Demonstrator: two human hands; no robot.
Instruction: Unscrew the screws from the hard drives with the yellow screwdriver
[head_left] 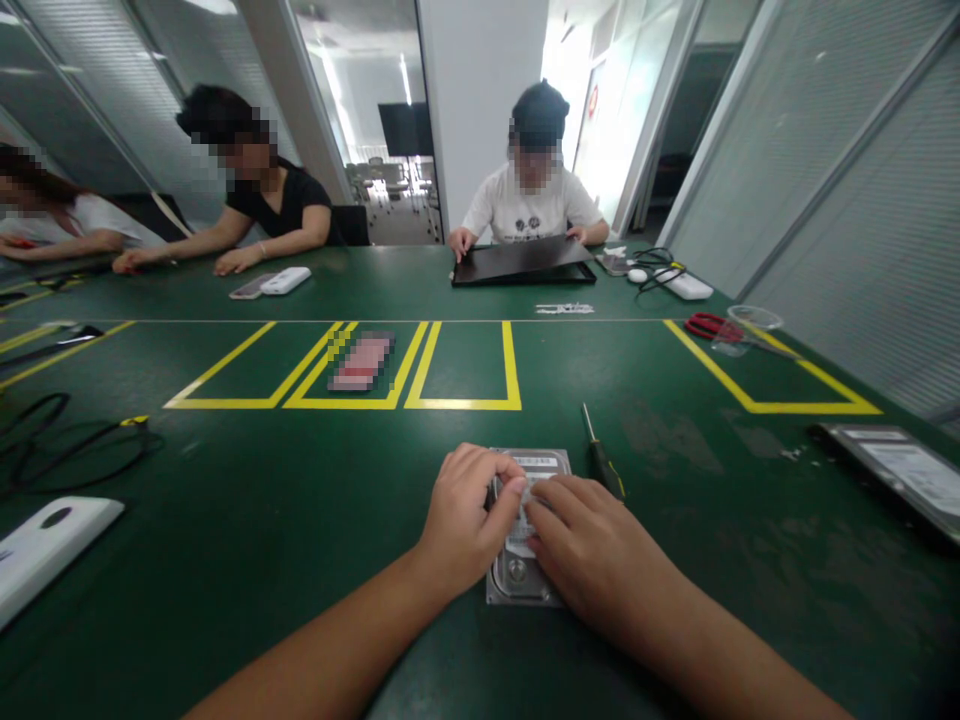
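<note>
A silver hard drive (517, 572) lies flat on the green table in front of me, its white label partly covered by my fingers. My left hand (472, 505) is over its left side, closed, with thumb and forefinger pinched together above the label. What sits in that pinch, if anything, is too small to make out. Across the drive's right side lies my right hand (581, 535), closed, its curled fingertips on the label close to the left thumb. A screwdriver (602, 460) with a dark and yellow handle rests just beyond my right hand, apart from it.
To the right lies another drive with a white label (904, 465). Red-handled scissors (712, 327) and a clear plastic cup (739, 330) stand beyond it. At left are a white case (56, 545) and black cable (82, 450). Co-workers sit opposite; one holds a dark panel (525, 262).
</note>
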